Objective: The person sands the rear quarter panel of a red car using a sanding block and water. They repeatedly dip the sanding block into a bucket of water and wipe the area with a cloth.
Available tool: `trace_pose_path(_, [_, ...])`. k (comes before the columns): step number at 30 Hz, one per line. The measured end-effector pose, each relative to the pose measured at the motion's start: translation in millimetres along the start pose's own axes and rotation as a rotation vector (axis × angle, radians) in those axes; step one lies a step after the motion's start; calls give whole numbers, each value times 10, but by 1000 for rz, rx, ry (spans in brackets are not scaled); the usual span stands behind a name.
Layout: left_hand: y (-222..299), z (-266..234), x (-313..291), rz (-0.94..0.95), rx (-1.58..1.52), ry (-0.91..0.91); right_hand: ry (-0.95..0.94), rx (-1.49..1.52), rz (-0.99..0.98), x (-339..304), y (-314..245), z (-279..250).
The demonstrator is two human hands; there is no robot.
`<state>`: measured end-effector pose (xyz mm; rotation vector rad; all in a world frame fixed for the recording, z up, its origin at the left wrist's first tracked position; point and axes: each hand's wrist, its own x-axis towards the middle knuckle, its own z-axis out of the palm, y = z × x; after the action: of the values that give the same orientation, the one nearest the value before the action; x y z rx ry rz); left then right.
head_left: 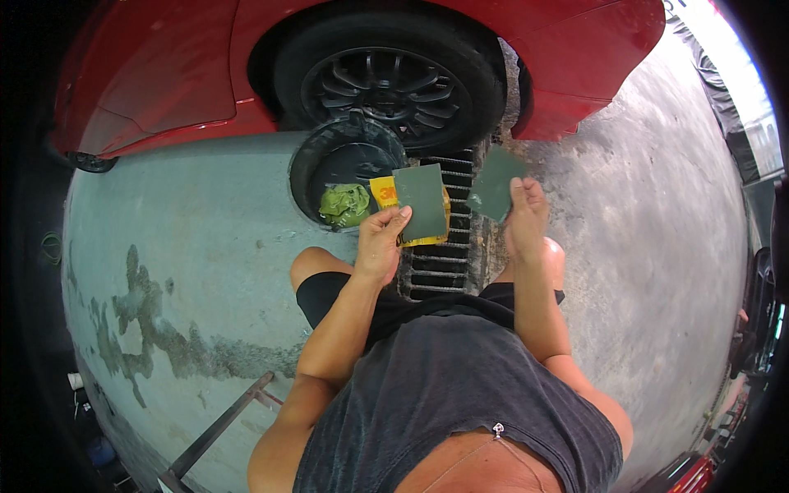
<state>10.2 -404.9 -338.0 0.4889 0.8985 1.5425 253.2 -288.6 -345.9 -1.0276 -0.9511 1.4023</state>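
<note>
My left hand is closed, thumb on top, around a grey-green sandpaper sheet. Behind that sheet a yellow packet shows at its left and lower edges, pinched in the same grip. A second sandpaper sheet, dark green and tilted, is held between the thumb and fingers of my right hand. The two sheets are a short gap apart, above the floor drain. Just left of my left hand stands a black bucket with a crumpled green cloth in dark water.
A red car is parked ahead, its black-spoked wheel right behind the bucket. A metal drain grate runs between my knees. Wet patches mark the concrete floor at left, near a metal bar.
</note>
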Motion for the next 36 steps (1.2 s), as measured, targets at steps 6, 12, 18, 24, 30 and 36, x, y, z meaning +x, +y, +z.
trace_pose_path(6, [6,-180,-4,5,-41,2,6,62,-14,-147,-377,142])
trace_pose_path(12, [76,-54,-52,45,-4,53,-56,-47,5,-215,-302,195])
trace_pose_path(18, [79,-125,-31,45,-30,78,-11,-93,28,-211,-404,339])
trace_pose_path(24, [240,-111,12,16,-322,76,-55,-34,-7,-104,-267,267])
trace_pose_path(30, [379,-86,-80,-62,-482,-29,-89,-52,-19,-177,-303,282])
trace_pose_path(36, [352,-110,-64,-27,-445,-22,-166,-12,-60,-179,-279,247])
